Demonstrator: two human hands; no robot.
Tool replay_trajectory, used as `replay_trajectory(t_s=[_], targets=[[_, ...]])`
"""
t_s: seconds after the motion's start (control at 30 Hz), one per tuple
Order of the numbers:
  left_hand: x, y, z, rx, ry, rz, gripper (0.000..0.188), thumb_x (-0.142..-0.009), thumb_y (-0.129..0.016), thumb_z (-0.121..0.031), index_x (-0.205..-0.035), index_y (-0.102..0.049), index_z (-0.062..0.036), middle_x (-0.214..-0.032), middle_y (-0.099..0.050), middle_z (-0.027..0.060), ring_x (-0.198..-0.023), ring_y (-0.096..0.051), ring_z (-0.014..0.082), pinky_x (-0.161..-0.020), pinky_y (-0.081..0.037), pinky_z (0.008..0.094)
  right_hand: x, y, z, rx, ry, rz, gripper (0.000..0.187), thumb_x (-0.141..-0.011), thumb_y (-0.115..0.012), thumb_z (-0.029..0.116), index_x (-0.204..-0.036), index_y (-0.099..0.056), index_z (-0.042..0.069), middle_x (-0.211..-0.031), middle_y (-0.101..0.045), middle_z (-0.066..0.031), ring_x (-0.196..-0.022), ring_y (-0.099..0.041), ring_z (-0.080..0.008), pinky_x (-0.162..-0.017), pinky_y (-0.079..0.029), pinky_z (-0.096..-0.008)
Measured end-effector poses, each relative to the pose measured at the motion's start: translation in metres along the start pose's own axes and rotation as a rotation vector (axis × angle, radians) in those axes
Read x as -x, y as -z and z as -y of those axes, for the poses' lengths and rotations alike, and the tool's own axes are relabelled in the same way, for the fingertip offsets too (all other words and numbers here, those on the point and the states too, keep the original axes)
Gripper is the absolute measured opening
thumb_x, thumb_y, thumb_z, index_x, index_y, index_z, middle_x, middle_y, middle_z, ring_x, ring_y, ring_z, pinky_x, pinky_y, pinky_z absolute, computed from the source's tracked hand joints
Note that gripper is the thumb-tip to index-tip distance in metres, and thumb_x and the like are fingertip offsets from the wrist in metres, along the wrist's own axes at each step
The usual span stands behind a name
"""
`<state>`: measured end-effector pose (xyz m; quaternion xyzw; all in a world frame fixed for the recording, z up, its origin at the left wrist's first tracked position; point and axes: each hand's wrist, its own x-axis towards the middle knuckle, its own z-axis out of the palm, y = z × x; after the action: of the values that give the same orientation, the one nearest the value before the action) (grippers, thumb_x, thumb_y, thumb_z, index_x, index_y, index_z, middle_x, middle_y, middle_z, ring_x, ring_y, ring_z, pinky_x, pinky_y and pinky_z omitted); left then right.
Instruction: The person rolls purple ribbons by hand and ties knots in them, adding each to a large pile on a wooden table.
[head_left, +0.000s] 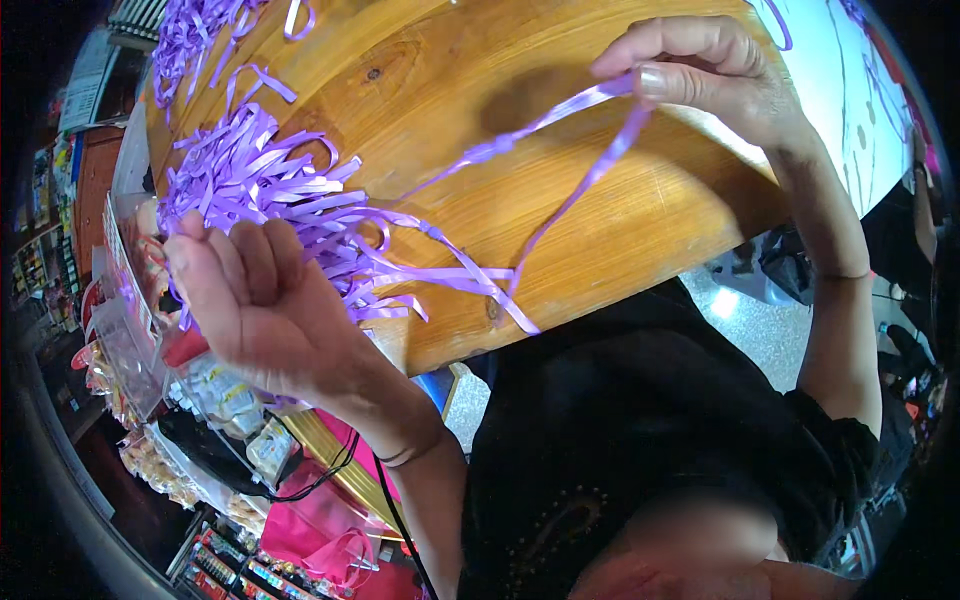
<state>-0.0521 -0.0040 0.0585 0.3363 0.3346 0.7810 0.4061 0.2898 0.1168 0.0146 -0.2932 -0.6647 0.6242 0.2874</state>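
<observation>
Between the thumb and forefinger of my right hand [710, 85] a purple satin ribbon [590, 98] is pinched over the table. It has a knot partway along one length, and another length hangs down toward the table edge. My left hand [255, 290] is closed, its fingers curled in, over the near side of a heap of purple ribbons [240, 165]. Whatever those fingers hold, if anything, is hidden. A few loose ribbon ends [465, 265] trail from the heap to the table's near edge, one of them knotted.
The round wooden table [430, 65] has a second ribbon pile [195, 35] at its far left. A white surface [840, 100] adjoins it on the right. Below my left arm are packaged goods [225, 395], a black cord [390, 500] and a pink bag [310, 520].
</observation>
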Motion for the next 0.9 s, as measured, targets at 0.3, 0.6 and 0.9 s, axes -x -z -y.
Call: replay_trajectory(t_s=[0.3, 0.6, 0.9], targets=[[-0.035, 0.129, -0.03, -1.854, -0.656, -0.422, 0.049, -0.093, -0.076, -0.019, -0.127, -0.057, 0.0106, -0.101, -0.066, 0.018, -0.093, -0.064, 0.0306, -0.085, -0.052, 0.0428, 0.018, 0.03, -0.002, 0.105, -0.153, -0.111, 0.026, -0.099, -0.067, 0.008, -0.123, -0.071, 0.002, -0.104, -0.074, -0.0076, -0.094, -0.071, -0.0133, -0.082, -0.059, -0.027], [0.038, -0.063, 0.093, -0.751, -0.009, 0.298, 0.039, -0.1, -0.067, -0.021, -0.131, -0.06, 0.0012, -0.123, -0.064, 0.0078, -0.112, -0.06, 0.0179, -0.099, -0.046, 0.0303, -0.013, -0.023, 0.001, 0.337, 0.33, 0.065, 0.025, -0.099, -0.069, 0.015, -0.121, -0.072, 0.005, -0.101, -0.072, -0.0041, -0.092, -0.068, -0.0111, -0.081, -0.056, -0.0253], [0.043, -0.055, 0.099, -0.727, 0.097, 0.216, 0.009, -0.096, -0.073, -0.011, -0.095, -0.07, -0.0031, -0.075, -0.059, -0.0023, -0.062, -0.047, 0.0046, -0.054, -0.038, 0.0231, 0.007, 0.015, 0.004, 0.623, 0.387, 0.046, 0.023, -0.095, -0.071, 0.01, -0.116, -0.073, 0.003, -0.093, -0.069, -0.0068, -0.084, -0.066, -0.0141, -0.07, -0.05, -0.0259]])
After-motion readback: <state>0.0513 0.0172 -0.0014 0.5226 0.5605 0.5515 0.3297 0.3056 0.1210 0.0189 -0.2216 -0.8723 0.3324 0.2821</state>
